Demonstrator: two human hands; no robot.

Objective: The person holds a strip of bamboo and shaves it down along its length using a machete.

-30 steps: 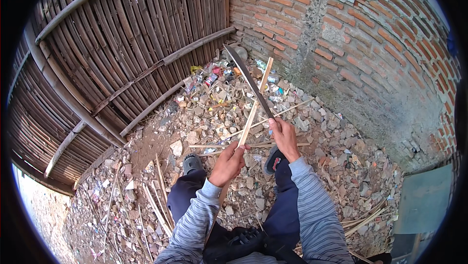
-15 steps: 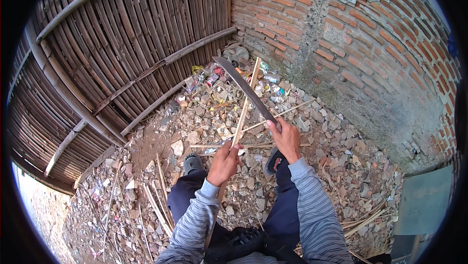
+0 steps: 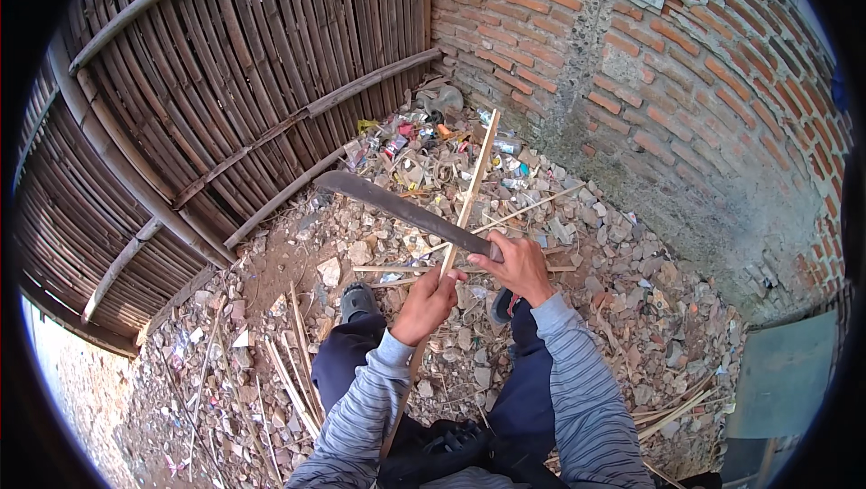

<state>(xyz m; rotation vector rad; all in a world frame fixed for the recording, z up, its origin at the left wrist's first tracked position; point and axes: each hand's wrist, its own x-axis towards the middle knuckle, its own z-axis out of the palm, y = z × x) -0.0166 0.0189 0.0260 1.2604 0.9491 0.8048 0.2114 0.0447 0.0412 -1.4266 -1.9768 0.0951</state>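
Closed round a long pale bamboo strip (image 3: 475, 184), my left hand (image 3: 427, 304) holds it pointing up and away from me. The strip's lower end runs back beneath my left forearm. My right hand (image 3: 518, 265) grips the handle end of a machete (image 3: 397, 207) with a long dark blade. The blade reaches to the left and crosses the strip just above my left hand, its rounded tip out over the rubble. Whether the edge bites into the strip I cannot tell. The machete's handle is mostly hidden inside my right fist.
Stones and litter cover the ground (image 3: 631, 309). Several bamboo strips (image 3: 293, 381) lie by my left leg, more (image 3: 677, 412) at the lower right, and a few cross in front of my feet. A bamboo fence (image 3: 234, 65) stands left, a brick wall (image 3: 667, 110) right.
The machete has swung down and to the left, its blade now lower and flatter across the strip. My right hand has moved slightly down; the strip leans a little further right.
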